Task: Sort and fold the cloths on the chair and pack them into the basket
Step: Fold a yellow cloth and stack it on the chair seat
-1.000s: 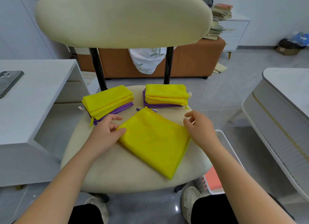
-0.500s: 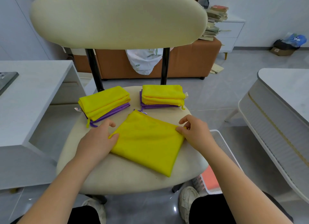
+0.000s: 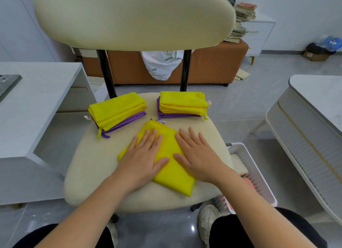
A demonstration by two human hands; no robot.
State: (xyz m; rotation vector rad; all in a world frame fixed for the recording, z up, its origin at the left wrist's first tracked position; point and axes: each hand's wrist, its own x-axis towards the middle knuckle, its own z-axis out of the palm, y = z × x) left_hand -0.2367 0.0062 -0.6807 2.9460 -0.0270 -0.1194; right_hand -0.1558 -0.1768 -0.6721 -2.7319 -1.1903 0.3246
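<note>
- The left hand (image 3: 144, 155) lies flat, palm down, on the left half of a folded yellow cloth (image 3: 174, 179). Its fingers are straight and slightly spread and its thumb points toward the other hand. It grips nothing.
- The right hand (image 3: 198, 155) lies flat in the same way on the right half of the cloth, with straight fingers pointing toward the back of the seat. It presses down rather than grips.
- The two thumbs are near each other, with a strip of yellow showing between them.
- The yellow cloth sits diagonally at the front middle of the chair seat (image 3: 92, 173). One corner points at the front edge, and the far corner carries a small tag (image 3: 160, 121).
- A left stack (image 3: 116, 109) of folded yellow cloths on top of purple ones rests near the seat's back left edge, apart from the pressed cloth.
- A right stack (image 3: 182, 104), yellow over purple, rests at the back edge by the right backrest post (image 3: 185, 71).
- The cream backrest (image 3: 133, 18) spans the top of the view.
- A white perforated basket (image 3: 254, 171) stands on the floor just beside the seat's right front edge, partly hidden by the seat and the right forearm. Something pink (image 3: 248, 181) shows inside it.
- A light shoe (image 3: 207, 220) is on the floor under the front edge.
- A white table (image 3: 37, 103) stands to the left and another white table (image 3: 314, 92) to the right.
- A brown cabinet (image 3: 209, 68) with a leaf-print cloth (image 3: 162, 64) draped over it stands behind the chair.
</note>
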